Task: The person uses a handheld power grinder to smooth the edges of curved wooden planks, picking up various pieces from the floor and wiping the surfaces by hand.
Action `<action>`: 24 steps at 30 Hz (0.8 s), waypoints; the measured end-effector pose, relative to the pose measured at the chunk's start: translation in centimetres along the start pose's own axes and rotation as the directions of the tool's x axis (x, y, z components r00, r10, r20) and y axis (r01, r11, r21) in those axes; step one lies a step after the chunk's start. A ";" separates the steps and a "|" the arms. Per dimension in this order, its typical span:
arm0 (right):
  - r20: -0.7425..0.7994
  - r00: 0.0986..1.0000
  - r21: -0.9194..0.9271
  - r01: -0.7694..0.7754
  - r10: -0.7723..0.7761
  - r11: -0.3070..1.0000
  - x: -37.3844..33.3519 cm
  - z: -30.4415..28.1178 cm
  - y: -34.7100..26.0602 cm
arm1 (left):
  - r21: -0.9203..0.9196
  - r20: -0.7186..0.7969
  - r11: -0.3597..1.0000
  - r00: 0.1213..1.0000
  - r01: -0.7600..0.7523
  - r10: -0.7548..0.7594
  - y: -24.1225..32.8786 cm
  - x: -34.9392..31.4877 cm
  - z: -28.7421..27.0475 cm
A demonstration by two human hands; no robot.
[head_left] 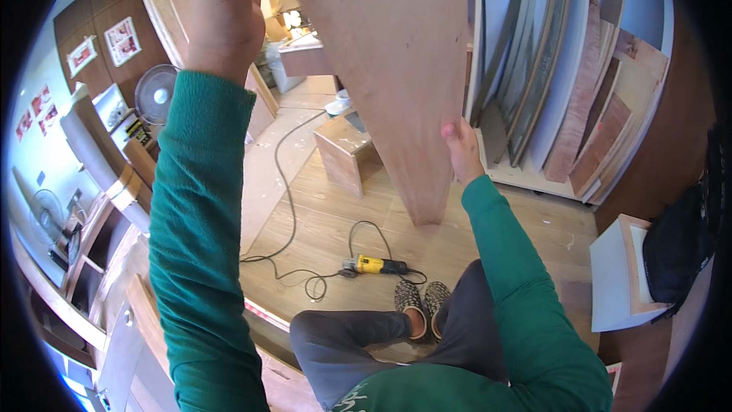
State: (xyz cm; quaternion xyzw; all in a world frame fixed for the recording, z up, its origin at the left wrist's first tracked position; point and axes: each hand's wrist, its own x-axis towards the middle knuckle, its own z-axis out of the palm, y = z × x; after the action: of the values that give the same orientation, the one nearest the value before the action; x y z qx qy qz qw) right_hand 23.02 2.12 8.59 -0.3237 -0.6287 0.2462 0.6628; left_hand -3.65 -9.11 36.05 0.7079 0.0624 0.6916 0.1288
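A long, pale wooden board (389,61) rises in front of me, its narrow far end low in the view and its top cut off by the frame. My right hand (462,151) grips its right edge, thumb on the face; the fingers behind are hidden. Raised by the board's upper left edge is my left hand (227,27). Its visible fingers are apart and reach toward that edge, partly out of frame, and I cannot tell if they touch it. On the floor near my feet lies a yellow and black angle grinder (374,265) with a dark cord.
A small wooden box stool (341,156) stands beyond the grinder. Plank offcuts lean in a rack (534,175) on the right. The grinder's cord (288,191) loops over the floor. A white box (621,278) stands at right; a fan (156,95) is at left.
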 end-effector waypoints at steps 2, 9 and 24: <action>0.055 0.999 0.045 -0.004 0.002 0.999 -0.7 2.1 -0.9 | -0.028 -0.074 1.000 0.997 -0.007 0.005 0.8 1.1 -2.5; 0.244 0.968 0.143 0.017 -0.052 0.990 -3.0 3.5 -0.4 | -0.194 -0.315 0.977 0.937 0.090 -0.149 5.6 -5.2 -7.3; 0.659 0.688 -0.189 -0.240 0.305 0.952 -3.0 -0.9 2.3 | -0.220 -0.723 0.951 0.617 0.219 -0.310 5.7 -21.7 -5.8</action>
State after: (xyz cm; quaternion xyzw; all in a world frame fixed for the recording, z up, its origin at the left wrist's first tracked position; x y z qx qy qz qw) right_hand 23.86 1.36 4.83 -0.3294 -0.7823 0.4151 0.3273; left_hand -10.72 -19.82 16.79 0.3342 0.1755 0.8968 0.2307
